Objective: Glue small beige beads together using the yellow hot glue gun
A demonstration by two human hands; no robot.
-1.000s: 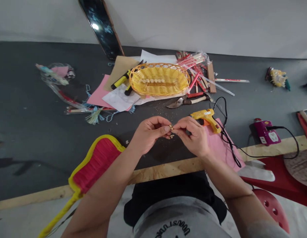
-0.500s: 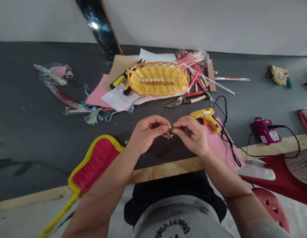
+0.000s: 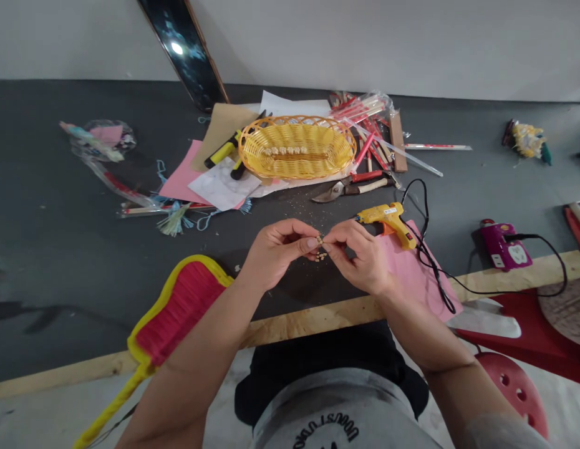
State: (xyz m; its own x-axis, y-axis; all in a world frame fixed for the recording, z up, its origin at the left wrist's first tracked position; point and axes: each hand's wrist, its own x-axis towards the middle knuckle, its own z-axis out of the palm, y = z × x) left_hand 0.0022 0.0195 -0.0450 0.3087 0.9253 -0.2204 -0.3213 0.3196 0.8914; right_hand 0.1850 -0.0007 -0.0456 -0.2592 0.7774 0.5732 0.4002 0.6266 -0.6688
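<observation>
My left hand (image 3: 285,248) pinches a small cluster of pale wooden pieces (image 3: 320,240) between thumb and fingers. The fingertips of my right hand (image 3: 358,254) are pinched at the cluster's right side and touch it; whether they grip a separate piece is too small to tell. Several loose pale pieces (image 3: 320,256) lie on the dark table just below the fingertips. Beyond my hands stands a yellow woven basket (image 3: 297,163) with a row of similar pale clusters (image 3: 285,150) and a thin brown stick inside. Right of it lies a yellow glue gun (image 3: 388,218).
Pruning shears (image 3: 350,187) lie before the basket, beside wrapped red and white sticks (image 3: 365,112). A phone (image 3: 184,53) leans on the wall. A red and yellow fan (image 3: 180,308) lies by my left forearm. A black cord runs to a purple power adapter (image 3: 505,247).
My right hand has moved slightly left, and its fingertips now meet the cluster in my left hand. The left hand keeps its pinch. The whole view has shifted a little.
</observation>
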